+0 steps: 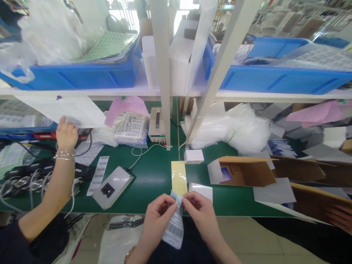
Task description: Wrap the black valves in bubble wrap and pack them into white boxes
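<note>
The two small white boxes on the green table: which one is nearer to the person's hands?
The front box, partly hidden behind the right hand; the other box is farther back, near the far end of the yellow sheet.

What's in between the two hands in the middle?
A barcode label, held between the left hand and the right hand; the head view shows it.

Wearer's hands: 2, left hand (159, 211) and right hand (200, 209). Other people's hands: 2, 1 bangled hand (66, 135) and 1 half-hidden hand (338, 217). 1 barcoded slip (174, 229). 2 small white boxes (194, 157) on bench. 1 yellow sheet (178, 176). 1 grey switch box (117, 183). 1 label strip (99, 174). 1 power supply (154, 126). 2 pink sheets (128, 107). 2 large blue bins (88, 77) on shelf. Open brown cartons (251, 172): at least 3, overlapping. Black adapters: too tangled to count.
</note>
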Demonstrator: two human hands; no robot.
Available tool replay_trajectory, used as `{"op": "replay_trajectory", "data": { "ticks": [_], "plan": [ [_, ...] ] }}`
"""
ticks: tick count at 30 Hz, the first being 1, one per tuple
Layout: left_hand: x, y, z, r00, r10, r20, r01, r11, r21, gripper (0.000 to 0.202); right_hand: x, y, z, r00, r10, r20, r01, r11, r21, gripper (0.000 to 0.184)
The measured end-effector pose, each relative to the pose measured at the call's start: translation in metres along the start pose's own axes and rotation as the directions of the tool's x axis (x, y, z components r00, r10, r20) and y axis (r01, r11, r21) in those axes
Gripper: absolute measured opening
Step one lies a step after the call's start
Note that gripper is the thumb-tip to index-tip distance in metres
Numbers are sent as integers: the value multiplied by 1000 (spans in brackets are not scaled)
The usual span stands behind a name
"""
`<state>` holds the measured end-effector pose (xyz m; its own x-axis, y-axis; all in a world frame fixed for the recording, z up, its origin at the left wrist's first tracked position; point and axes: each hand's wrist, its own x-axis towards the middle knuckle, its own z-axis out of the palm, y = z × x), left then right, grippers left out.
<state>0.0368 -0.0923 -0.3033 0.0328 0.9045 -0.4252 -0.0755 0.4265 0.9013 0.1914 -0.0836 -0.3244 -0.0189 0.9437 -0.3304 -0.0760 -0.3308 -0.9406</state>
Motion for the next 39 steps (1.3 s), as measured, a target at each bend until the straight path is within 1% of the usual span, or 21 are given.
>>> {"op": "replay_trajectory", "data": {
  "ticks": [5,9,12,15,18,20,21,22,23,24,26,27,28,29,30,31,33,35,36,37,39],
  "plan": [
    [23,-29,-22,990,-83,-113,78,996,-49,29,31,31,2,989,119,-87,-108,987,120,29],
    [46,-59,-45,967,-110,-230,104,994,-38,27,57,58,3,967,154,-202,-134,985,110,29],
    [65,-83,-62,950,-109,-291,114,993,1,27,73,73,5,940,127,-316,-115,992,56,31],
    [88,-102,-77,939,-118,-322,134,991,27,29,84,78,7,929,81,-361,-93,996,-14,31],
    [111,-108,-84,932,-92,-350,125,990,72,28,89,74,10,933,30,-358,-71,992,-104,28],
    [122,-103,-80,934,-44,-355,86,991,103,27,92,70,13,936,-104,-337,10,963,-270,24],
    [125,-98,-74,941,-23,-338,65,991,114,27,93,68,14,929,-225,-295,94,912,-398,21],
    [127,-92,-67,953,-10,-302,48,992,117,27,94,67,16,907,-362,-216,198,819,-539,19],
    [128,-86,-58,968,-9,-251,38,993,112,29,95,65,18,869,-485,-102,303,682,-665,20],
    [129,-80,-48,981,-15,-193,35,994,104,33,96,65,19,822,-569,26,390,529,-754,22],
    [130,-69,-30,994,-24,-104,33,996,85,39,96,63,22,751,-618,233,490,286,-824,25],
    [131,-65,-23,996,-21,-86,28,996,79,39,96,63,23,730,-614,299,516,210,-830,24],
    [132,-62,-19,997,-15,-81,21,997,74,38,94,62,23,717,-607,343,540,172,-824,21],
    [134,-59,-16,997,-10,-78,15,998,68,36,93,62,22,711,-603,361,559,174,-811,17],
    [136,-56,-16,998,-8,-69,12,998,61,33,92,61,20,716,-607,344,568,220,-793,14],
    [138,-54,-17,999,-10,-49,12,999,53,30,91,60,17,737,-613,286,555,306,-774,15],
    [144,-50,-21,1000,-14,10,14,999,45,26,94,59,8,821,-567,63,440,559,-702,21],
    [150,-47,-23,998,-7,64,3,998,59,25,101,59,-2,899,-398,-183,246,805,-540,25],
    [154,-46,-23,996,0,85,-6,997,74,24,107,59,-7,926,-284,-249,157,889,-430,28],
    [158,-46,-22,995,8,103,-17,996,91,23,114,60,-11,945,-179,-273,85,942,-324,31],
    [168,-46,-17,992,26,127,-43,990,131,23,128,64,-20,965,-54,-255,10,985,-170,37]
  ]
}}
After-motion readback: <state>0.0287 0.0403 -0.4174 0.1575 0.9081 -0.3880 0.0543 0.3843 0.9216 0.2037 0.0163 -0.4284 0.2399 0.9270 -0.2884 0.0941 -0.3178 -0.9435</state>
